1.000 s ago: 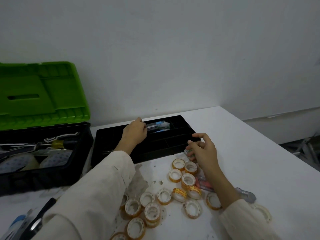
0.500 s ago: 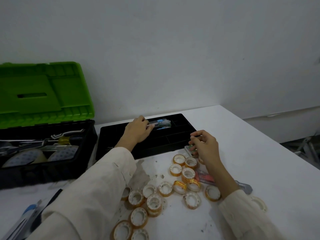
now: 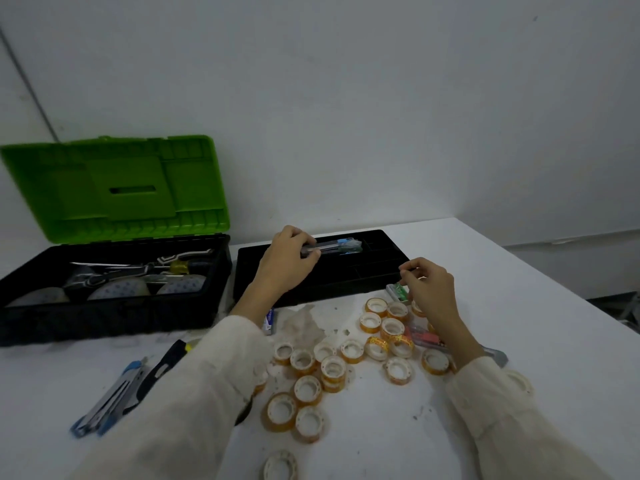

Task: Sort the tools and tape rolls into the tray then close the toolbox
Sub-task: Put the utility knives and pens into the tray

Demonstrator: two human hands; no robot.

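The left hand (image 3: 289,259) is stretched forward over the black tray (image 3: 329,292), wrist bent down, fingers curled around the dark handle of a cutter (image 3: 334,245). Its blue end sticks out to the right of the fingertips, over the tray's far compartment. The right hand (image 3: 429,289) is held at the tray's near right corner, fingertips drawn towards the thumb; whether anything is pinched cannot be told. Tape rolls (image 3: 391,328) are scattered below these fingers. The toolbox (image 3: 104,317) stands open, well left of the left fingers.
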